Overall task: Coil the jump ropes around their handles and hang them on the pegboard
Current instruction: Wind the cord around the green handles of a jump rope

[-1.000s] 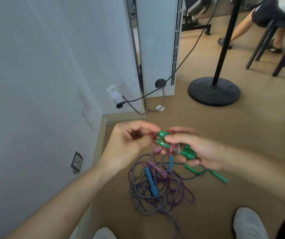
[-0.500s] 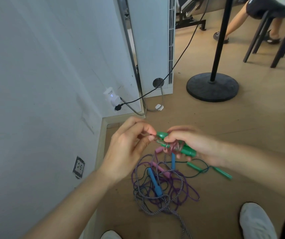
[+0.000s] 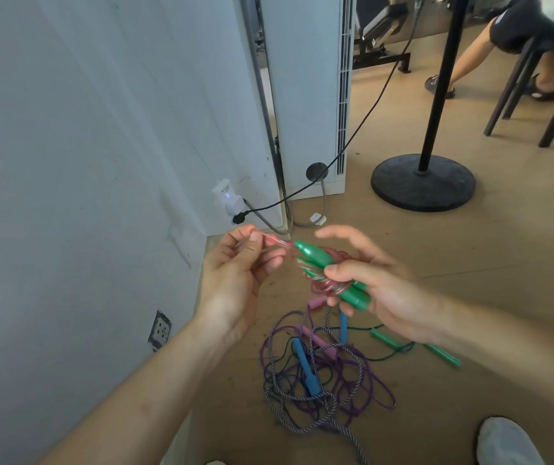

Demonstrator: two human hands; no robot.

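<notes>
Your right hand (image 3: 372,290) is closed around the green handles (image 3: 332,273) with the pink rope (image 3: 327,285) coiled on them, your left hand (image 3: 245,263) pinching its free end taut, so slackening that pinch could let the coils spring loose.

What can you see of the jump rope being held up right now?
The held jump rope has two green, plastic-looking handles side by side, tapered tips pointing up-left, gripped in the right hand. Its translucent pink cord is coiled around the handles' middle; the left hand pinches a free length pulled out leftward. It hangs above the floor pile, touching only the hands.
</notes>
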